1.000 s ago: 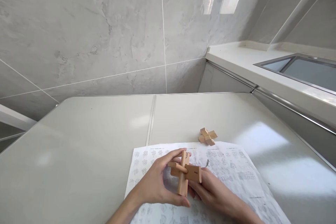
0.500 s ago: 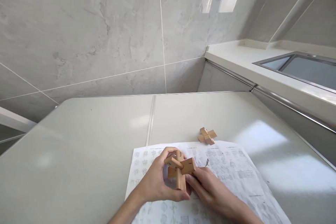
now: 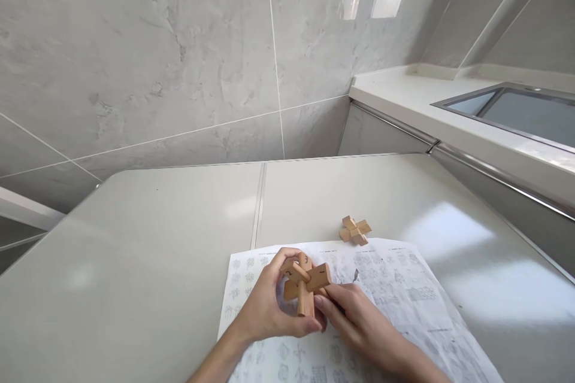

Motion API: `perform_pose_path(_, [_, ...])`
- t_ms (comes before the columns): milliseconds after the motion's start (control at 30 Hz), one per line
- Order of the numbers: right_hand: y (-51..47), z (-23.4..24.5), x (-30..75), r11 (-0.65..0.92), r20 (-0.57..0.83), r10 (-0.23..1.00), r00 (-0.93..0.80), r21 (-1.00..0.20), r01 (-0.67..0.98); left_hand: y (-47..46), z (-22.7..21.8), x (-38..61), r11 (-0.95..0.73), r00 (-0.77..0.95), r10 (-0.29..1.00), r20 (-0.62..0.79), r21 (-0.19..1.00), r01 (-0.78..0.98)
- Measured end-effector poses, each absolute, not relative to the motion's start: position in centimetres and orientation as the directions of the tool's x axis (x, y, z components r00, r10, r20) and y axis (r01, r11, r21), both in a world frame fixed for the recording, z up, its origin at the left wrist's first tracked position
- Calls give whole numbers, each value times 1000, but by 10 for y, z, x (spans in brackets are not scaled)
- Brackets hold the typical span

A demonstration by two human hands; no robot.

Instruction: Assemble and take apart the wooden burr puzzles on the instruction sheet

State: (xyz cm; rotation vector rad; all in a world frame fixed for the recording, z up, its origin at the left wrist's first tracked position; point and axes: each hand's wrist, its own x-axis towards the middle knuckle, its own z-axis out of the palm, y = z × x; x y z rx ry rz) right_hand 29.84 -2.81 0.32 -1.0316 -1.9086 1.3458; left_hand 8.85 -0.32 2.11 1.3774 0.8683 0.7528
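We hold the interlocking wooden puzzle point(image 3: 305, 299) in both hands: our left hand point(image 3: 266, 306) curved in a C around it, our right hand point(image 3: 359, 318) pinching its lower right

This appears to be a kitchen, probably in a home. Large grey marbled wall tiles point(image 3: 179, 60) with pale joints cover the far wall. At the right runs a white, smooth countertop point(image 3: 390, 93) with a rectangular, metal-framed inset point(image 3: 534, 89), perhaps a sink, above flat grey cabinet fronts point(image 3: 380, 131) edged by a shiny metal strip point(image 3: 494, 172).
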Motion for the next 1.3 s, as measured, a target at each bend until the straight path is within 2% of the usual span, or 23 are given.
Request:
perform_pose_path(233, [-27,9,299,199,43,837,-546,-953,230,-1,19,85,56,530,847,-45,998,-6])
perform_pose_path(500, [-31,12,302,152,17,863,-504,-962,227,-1,18,87,41,529,847,-55,998,37])
perform_pose_path(1000, [-38,1,296,319,168,890,-425,-894,314,0,26,89,1,552,834,-9,1000,14])
perform_pose_path(1300, [-38,9,301,271,91,841,-533,-924,269,1,27,90,-8,569,822,32,999,-43])
